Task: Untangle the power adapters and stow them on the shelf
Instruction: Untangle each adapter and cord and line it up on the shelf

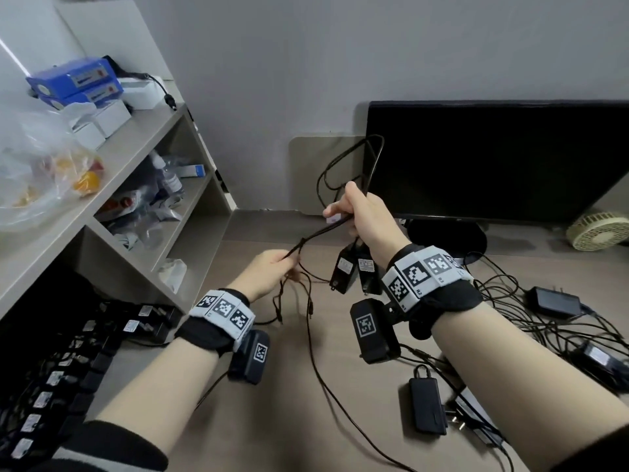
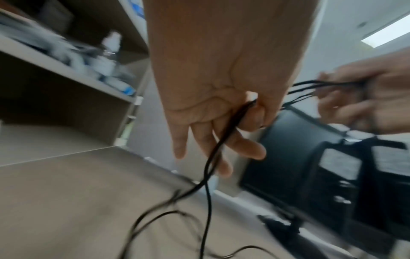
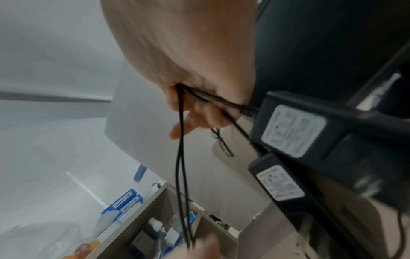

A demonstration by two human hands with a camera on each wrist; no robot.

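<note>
Two black power adapters (image 1: pixel 355 271) (image 3: pixel 295 129) with white labels hang under my right hand (image 1: pixel 354 212), which grips their thin black cords (image 1: pixel 315 235) above the desk. The cords run taut down-left to my left hand (image 1: pixel 269 270), where thumb and forefinger pinch them (image 2: pixel 241 112) while the other fingers lie loose. Loose cord ends (image 1: pixel 296 308) dangle below the left hand. A cord loop (image 1: pixel 354 158) rises above the right fist. Several stowed adapters (image 1: pixel 85 356) lie in rows on the lowest shelf at left.
More adapters (image 1: pixel 427 405) and tangled cords (image 1: pixel 531 321) lie on the desk (image 1: pixel 272 386) at right. A black monitor (image 1: pixel 493 158) stands behind the hands, a small fan (image 1: pixel 599 231) beside it. The shelf unit (image 1: pixel 136 144) at left holds boxes, bags and bottles.
</note>
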